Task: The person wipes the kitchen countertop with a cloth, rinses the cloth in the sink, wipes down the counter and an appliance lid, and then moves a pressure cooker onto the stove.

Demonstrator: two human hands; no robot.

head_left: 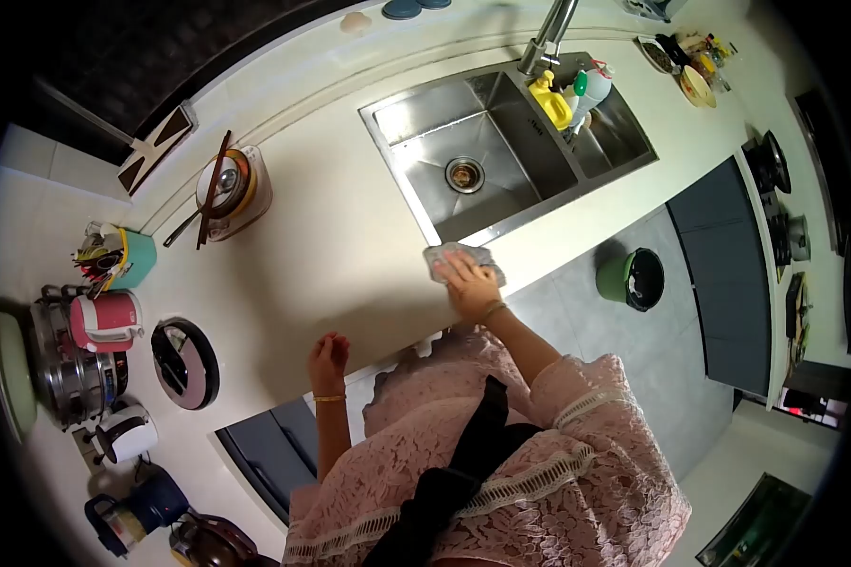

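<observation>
Pressed flat on a grey cloth point(437, 264), my right hand point(471, 283) is at the counter's front edge, just below the near corner of the steel sink point(416, 213). Its fingers lie spread over the cloth. My left hand point(329, 359) hovers near the front edge of the white counter point(350, 274), further left, with its fingers curled together and nothing visible in them. The sink's larger basin shows a round drain point(464, 175). In the smaller basin stand a yellow bottle point(550, 101) and a pale bottle with a green part point(591, 90).
At the left are a pot with chopsticks point(229, 184), a teal utensil holder point(134, 258), a pink appliance point(106, 319) and a round black-rimmed device point(187, 364). A green bin point(615, 280) stands on the floor. Bowls point(696, 87) sit beyond the sink.
</observation>
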